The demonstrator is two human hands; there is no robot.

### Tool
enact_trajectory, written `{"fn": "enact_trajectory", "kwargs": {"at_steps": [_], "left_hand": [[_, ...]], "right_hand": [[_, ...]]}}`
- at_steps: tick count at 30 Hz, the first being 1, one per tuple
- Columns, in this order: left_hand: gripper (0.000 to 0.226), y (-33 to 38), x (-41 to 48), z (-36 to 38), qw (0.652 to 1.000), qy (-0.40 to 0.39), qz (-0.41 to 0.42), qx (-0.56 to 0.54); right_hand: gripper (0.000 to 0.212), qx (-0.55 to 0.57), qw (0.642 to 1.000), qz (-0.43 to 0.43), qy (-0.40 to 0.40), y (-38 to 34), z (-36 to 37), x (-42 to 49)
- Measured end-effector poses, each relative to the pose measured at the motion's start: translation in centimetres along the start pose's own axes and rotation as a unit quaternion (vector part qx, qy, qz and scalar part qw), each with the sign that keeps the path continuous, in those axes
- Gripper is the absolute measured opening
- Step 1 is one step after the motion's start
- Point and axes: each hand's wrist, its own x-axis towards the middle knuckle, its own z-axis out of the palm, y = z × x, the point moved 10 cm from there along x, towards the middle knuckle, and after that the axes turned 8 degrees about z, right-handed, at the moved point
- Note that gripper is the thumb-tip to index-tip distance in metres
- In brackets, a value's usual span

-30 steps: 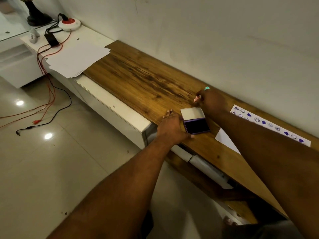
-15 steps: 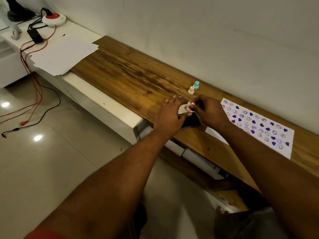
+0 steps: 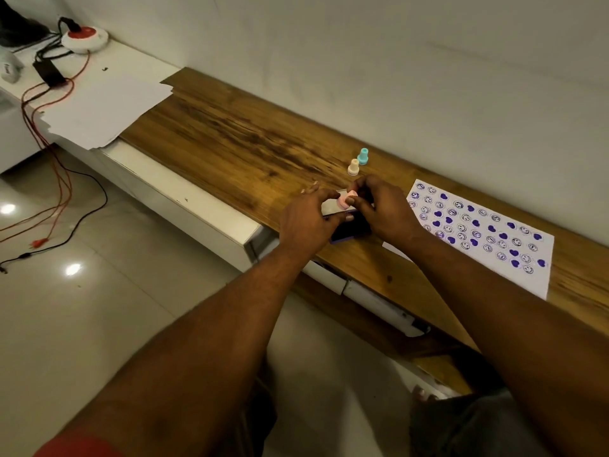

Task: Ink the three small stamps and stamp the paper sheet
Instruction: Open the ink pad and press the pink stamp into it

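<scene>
Both forearms reach in from the bottom edge. Left hand (image 3: 304,222) fingers loosely spread, thumb and fingertips resting on the open ink pad (image 3: 349,230) at the wooden table (image 3: 237,140) front edge. Right hand (image 3: 382,209) curled over the pad, pinching the pink stamp (image 3: 344,201) above the pad's lid. Stamped paper sheet (image 3: 487,239) just right of the hands, purple hearts and smileys. Farther back, cream stamp (image 3: 353,167) and teal stamp (image 3: 362,156) upright, close together, near the wall.

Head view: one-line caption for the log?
Right hand holds pink stamp over ink pad; left hand steadies it.
</scene>
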Motion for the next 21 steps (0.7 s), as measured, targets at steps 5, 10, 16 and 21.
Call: {"fn": "enact_trajectory", "kwargs": {"at_steps": [5, 10, 16, 21], "left_hand": [[0.038, -0.5, 0.2, 0.9, 1.0, -0.021, -0.013, 0.005], [0.037, -0.9, 0.4, 1.1, 0.999, -0.021, -0.011, -0.027], [0.037, -1.7, 0.3, 2.4, 0.992, -0.059, -0.002, -0.114], [0.037, -3.0, 0.4, 2.6, 0.991, -0.048, -0.017, -0.125]], "right_hand": [[0.021, -0.013, 1.0, 0.007, -0.004, 0.8, 0.9, 0.1], [0.02, -0.028, 1.0, -0.011, 0.006, 0.7, 1.0, 0.1], [0.015, -0.074, 0.994, -0.074, -0.019, 0.1, 1.3, -0.2], [0.02, -0.062, 0.996, -0.065, -0.016, 0.6, 0.9, -0.1]]}}
